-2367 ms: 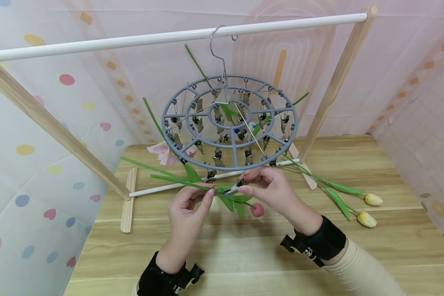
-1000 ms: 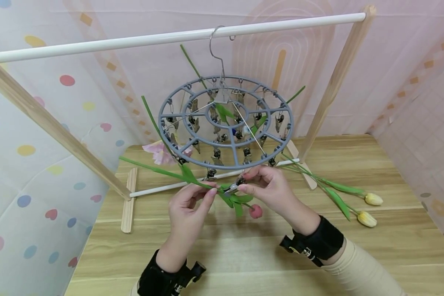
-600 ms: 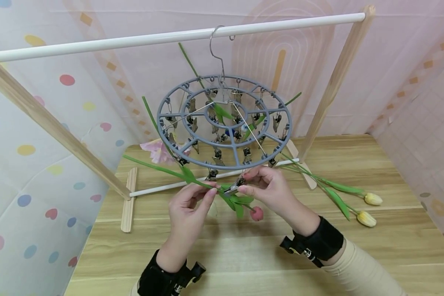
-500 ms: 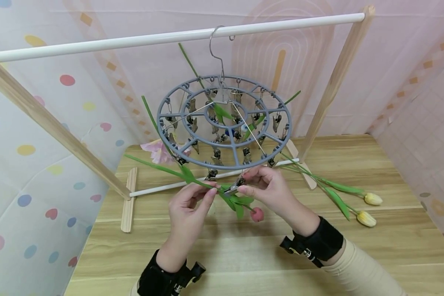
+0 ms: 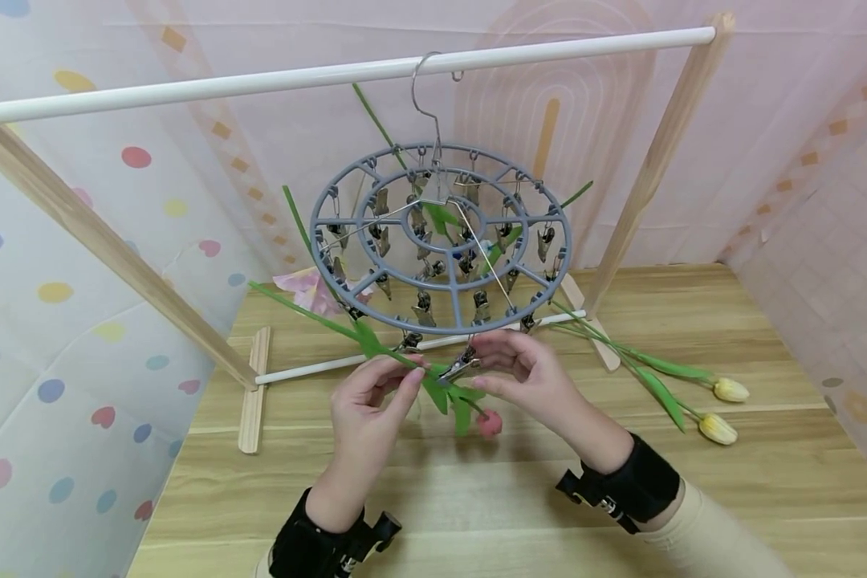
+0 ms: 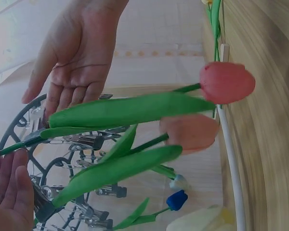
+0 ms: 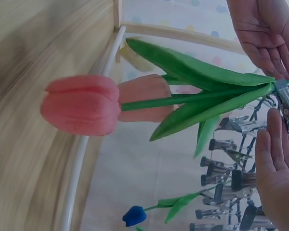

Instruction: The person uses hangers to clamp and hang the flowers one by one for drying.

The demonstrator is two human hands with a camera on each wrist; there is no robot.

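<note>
My left hand [image 5: 371,401] pinches the red tulip's stem [image 5: 393,358] level at the metal clip [image 5: 461,366], my right hand [image 5: 531,376] fingers spread beside it.

I see a matt grey plastic drying ring [image 5: 441,241] with shiny metal clips [image 5: 459,368] and a bright steel hook [image 5: 425,88]. The pink tulip [image 5: 488,423] looks like smooth, slightly waxy plastic, its leaves [image 6: 130,109] a satin green. The surface [image 5: 477,498] is pale wood-grain with low sheen; the rail [image 5: 332,74] looks painted glossy white.
</note>
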